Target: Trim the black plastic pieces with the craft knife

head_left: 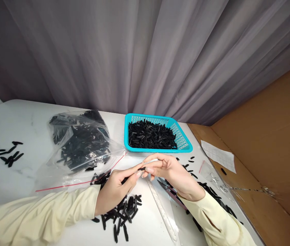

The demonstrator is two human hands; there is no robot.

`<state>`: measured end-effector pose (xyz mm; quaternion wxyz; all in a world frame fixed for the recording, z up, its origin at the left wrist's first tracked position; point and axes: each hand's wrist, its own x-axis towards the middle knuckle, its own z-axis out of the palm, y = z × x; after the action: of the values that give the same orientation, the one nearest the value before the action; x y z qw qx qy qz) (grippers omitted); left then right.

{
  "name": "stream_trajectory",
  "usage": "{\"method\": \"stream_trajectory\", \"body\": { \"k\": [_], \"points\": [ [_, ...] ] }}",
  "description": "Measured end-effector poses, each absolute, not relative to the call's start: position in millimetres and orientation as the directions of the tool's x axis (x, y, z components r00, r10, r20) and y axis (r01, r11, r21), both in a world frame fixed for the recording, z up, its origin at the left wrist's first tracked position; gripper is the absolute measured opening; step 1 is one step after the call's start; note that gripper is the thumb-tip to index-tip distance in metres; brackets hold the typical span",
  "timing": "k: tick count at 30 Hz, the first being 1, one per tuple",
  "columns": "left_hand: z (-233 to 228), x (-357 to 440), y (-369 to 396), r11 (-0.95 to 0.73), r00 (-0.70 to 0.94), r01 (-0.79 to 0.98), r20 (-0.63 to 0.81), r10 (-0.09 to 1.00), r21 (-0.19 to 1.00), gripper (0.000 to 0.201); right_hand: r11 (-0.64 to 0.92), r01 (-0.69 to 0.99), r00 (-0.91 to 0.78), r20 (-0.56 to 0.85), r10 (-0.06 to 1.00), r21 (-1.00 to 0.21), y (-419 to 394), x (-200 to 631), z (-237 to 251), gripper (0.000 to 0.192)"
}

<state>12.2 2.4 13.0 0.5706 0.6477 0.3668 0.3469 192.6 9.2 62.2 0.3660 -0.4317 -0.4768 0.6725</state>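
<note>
My left hand and my right hand meet over the white table, both closed on one small black strip. Fingertips and thumbs pinch it from either side, so only its middle shows. Below my left hand lies a loose pile of similar black strips. A pair of scissors lies partly hidden under my right wrist. Just beyond my hands stands a turquoise plastic basket filled with black strips.
A clear zip bag full of black strips lies at the left. More strips are scattered at far left and along the right. A whitish stick lies in front. White paper rests on cardboard at right; a grey curtain hangs behind.
</note>
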Motion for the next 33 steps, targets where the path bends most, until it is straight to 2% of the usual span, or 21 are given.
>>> {"method": "stream_trajectory", "body": {
  "k": [6,10,12,14,16,18,21,24,27,30,33],
  "points": [
    [12.4,11.5,1.3,-0.119,0.482,0.112,0.051,0.874,0.986,0.043,-0.282,-0.059,-0.383,-0.239,0.892,-0.958,7.6,190.9,69.0,0.022],
    [13.9,11.6,0.9,-0.120,0.487,0.127,0.044,0.872,0.985,0.043,-0.243,0.018,-0.337,-0.234,0.912,-0.970,5.8,187.8,68.9,0.022],
    [14.9,11.9,0.9,-0.110,0.492,0.136,0.029,0.870,0.985,0.041,-0.144,0.123,-0.320,-0.177,0.931,-0.982,4.4,186.5,65.8,0.019],
    [15.8,12.2,0.8,-0.108,0.499,0.139,0.025,0.866,0.984,0.037,0.051,0.305,-0.361,-0.066,0.930,-0.951,2.0,185.7,62.4,0.010],
    [16.5,12.3,0.2,-0.126,0.508,0.134,0.041,0.861,0.983,0.036,0.278,0.498,-0.433,0.043,0.900,-0.822,-1.7,184.6,59.4,0.006],
    [16.9,12.3,-0.5,-0.136,0.513,0.135,0.048,0.857,0.982,0.035,0.422,0.643,-0.481,0.092,0.872,-0.639,-6.2,182.7,57.4,0.014],
    [17.8,12.5,-0.8,-0.109,0.511,0.150,0.017,0.859,0.983,0.036,0.488,0.768,-0.507,0.073,0.859,-0.414,-11.7,180.2,57.2,0.018],
    [18.8,13.5,0.2,-0.118,0.524,0.187,0.002,0.852,0.975,0.041,0.490,0.816,-0.510,0.018,0.860,-0.308,-11.4,183.7,61.9,0.013],
    [18.2,14.7,0.5,-0.217,0.566,0.247,0.041,0.823,0.944,0.039,0.424,0.838,-0.453,-0.005,0.892,-0.342,-4.8,195.3,70.3,0.010],
    [14.5,14.3,-2.6,-0.440,0.634,0.270,0.186,0.750,0.856,0.035,0.388,0.797,-0.442,-0.010,0.897,-0.464,4.3,206.0,76.7,0.011],
    [9.6,11.0,-8.8,-0.746,0.736,0.183,0.413,0.536,0.640,0.036,0.364,0.760,-0.443,-0.020,0.896,-0.539,10.5,202.9,72.1,0.013]
  ]
}}
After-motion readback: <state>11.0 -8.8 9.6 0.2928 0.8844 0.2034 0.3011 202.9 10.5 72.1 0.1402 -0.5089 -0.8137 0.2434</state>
